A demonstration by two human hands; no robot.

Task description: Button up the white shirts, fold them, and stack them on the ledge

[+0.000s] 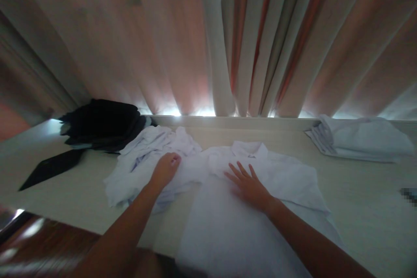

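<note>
A white collared shirt point(280, 178) lies spread flat on the pale table point(365, 200), collar toward the curtains. My right hand point(248, 184) rests palm down on its chest area, fingers apart. My left hand point(167, 167) is closed on the shirt's left sleeve point(187, 169), where it meets a crumpled heap of white garments point(146, 156). The shirt's lower hem hangs over the table's near edge.
A stack of black clothes point(100, 124) sits at the back left, with a dark strip point(48, 168) trailing toward the front. Folded white garments point(361, 141) are piled at the back right. Heavy curtains point(228, 39) hang behind the table. A dark wooden floor point(42, 243) shows lower left.
</note>
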